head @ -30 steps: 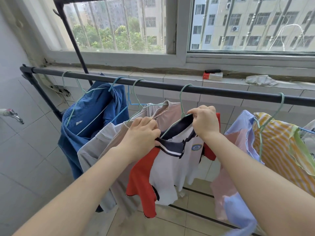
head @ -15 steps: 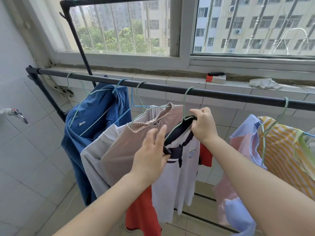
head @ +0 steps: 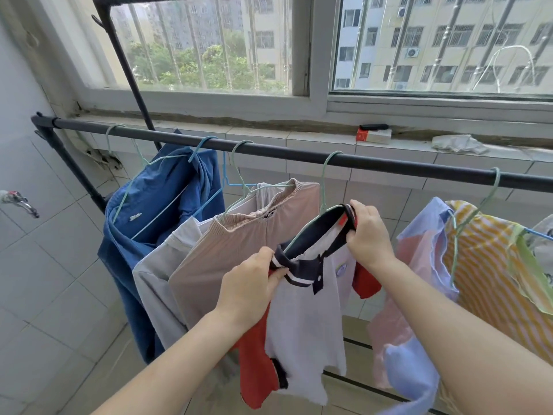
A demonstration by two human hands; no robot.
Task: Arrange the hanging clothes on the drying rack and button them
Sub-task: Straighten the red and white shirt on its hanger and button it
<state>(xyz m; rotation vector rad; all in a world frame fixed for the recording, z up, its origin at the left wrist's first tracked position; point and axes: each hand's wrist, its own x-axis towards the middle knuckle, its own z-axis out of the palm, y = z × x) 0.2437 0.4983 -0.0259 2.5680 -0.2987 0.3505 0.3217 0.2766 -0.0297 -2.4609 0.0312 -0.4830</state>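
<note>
A white polo shirt (head: 305, 324) with red sleeves and a navy collar hangs on a pale green hanger (head: 324, 181) from the black rack bar (head: 389, 164). My left hand (head: 251, 283) grips the near end of the navy collar. At the far side of the collar, my right hand (head: 368, 232) holds it close to the hanger's shoulder. To the left on the bar hang a beige ribbed top (head: 239, 253), a light grey garment (head: 155, 283) and a blue shirt (head: 158, 211). A pink and lilac garment (head: 419, 265) and a yellow striped one (head: 490, 265) hang to the right.
The tiled window ledge (head: 269, 139) behind the rack carries a red and white box (head: 374, 134) and a crumpled white cloth (head: 457, 143). A metal tap (head: 21, 202) sticks out of the tiled wall at the left. The rack's black upright (head: 125, 64) rises before the window.
My left hand, open half a second ago, has closed on the collar's near end. The collar now lies spread between both hands, and the view has drawn closer to the rack.
</note>
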